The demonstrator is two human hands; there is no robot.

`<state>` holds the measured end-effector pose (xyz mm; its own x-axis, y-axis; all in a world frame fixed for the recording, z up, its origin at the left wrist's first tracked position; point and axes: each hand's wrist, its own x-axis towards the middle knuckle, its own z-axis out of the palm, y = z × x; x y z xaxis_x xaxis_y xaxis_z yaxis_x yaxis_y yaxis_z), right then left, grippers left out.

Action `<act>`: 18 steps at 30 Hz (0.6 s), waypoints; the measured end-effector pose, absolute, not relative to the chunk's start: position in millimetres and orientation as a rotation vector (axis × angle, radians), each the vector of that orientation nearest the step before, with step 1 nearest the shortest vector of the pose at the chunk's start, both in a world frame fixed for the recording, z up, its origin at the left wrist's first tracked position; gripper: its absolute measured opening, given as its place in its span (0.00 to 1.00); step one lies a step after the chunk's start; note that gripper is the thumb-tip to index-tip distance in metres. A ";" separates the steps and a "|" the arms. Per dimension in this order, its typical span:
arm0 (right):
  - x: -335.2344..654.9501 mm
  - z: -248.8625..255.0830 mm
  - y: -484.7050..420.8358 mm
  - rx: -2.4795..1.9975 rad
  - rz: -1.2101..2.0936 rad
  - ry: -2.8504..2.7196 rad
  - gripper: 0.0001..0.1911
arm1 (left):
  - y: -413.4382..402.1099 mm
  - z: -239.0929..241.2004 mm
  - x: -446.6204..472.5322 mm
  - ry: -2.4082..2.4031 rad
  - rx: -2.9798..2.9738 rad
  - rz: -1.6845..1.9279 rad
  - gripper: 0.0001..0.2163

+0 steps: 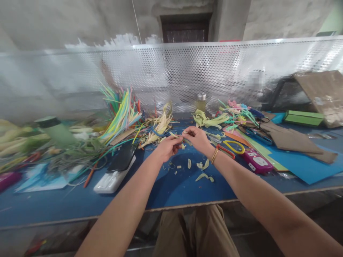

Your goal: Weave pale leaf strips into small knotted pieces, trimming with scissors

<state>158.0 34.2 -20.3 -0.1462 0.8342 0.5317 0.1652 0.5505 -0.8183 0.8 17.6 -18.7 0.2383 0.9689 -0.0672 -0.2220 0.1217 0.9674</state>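
Observation:
Over the middle of the blue table, my left hand (171, 147) and my right hand (197, 138) meet with their fingertips pinched close together. Between them is a thin pale strip of corn husk (174, 135), its end poking up past the left fingers. The fingers hide much of the strip. Small cut husk scraps (189, 164) lie on the table just below the hands. Behind my left hand rests a bunch of dry corn husks (160, 125); greener husks (210, 119) lie behind my right hand.
On the left are colourful pipe cleaners (120, 116), a black phone (122, 157) on a white case, and a green bottle (57, 132). To the right lie yellow-handled scissors (233, 146), a purple power strip (256, 160), blue paper (302, 166) and brown cardboard (292, 140). A perforated metal screen (182, 71) stands behind.

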 end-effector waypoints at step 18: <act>155.4 -18.2 31.4 -0.765 0.813 -1.499 0.07 | 17.3 -17.8 -0.1 0.979 1.374 1.105 0.02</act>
<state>155.4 31.4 -18.2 -0.0769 0.8403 0.5366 0.0090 0.5387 -0.8424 -0.1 17.3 -17.8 0.2333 0.9676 0.0964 -0.0212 -0.0941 0.9953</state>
